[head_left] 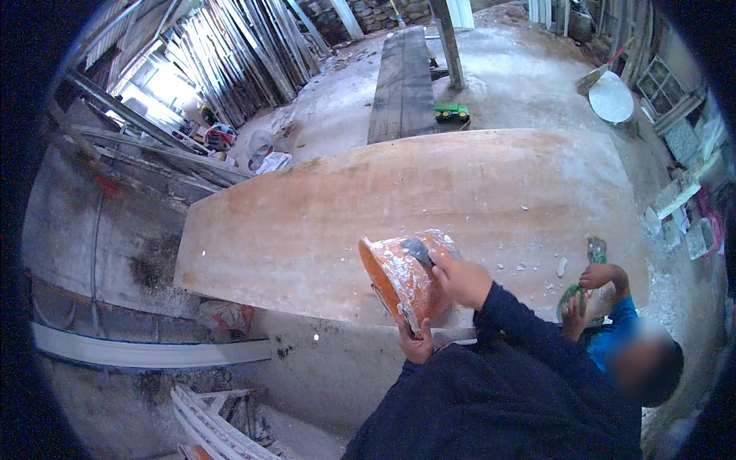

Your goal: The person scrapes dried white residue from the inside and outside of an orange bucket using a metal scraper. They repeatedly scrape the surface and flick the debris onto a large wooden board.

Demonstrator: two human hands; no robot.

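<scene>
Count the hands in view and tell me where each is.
4: left hand under the tilted orange bucket, right hand on its upper side; another person's upper hand and lower hand, near the right end of the wooden board.

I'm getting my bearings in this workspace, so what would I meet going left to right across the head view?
Long white strip, orange bucket, green object held by another person, round white dish-like thing, pink item near the right edge.
</scene>
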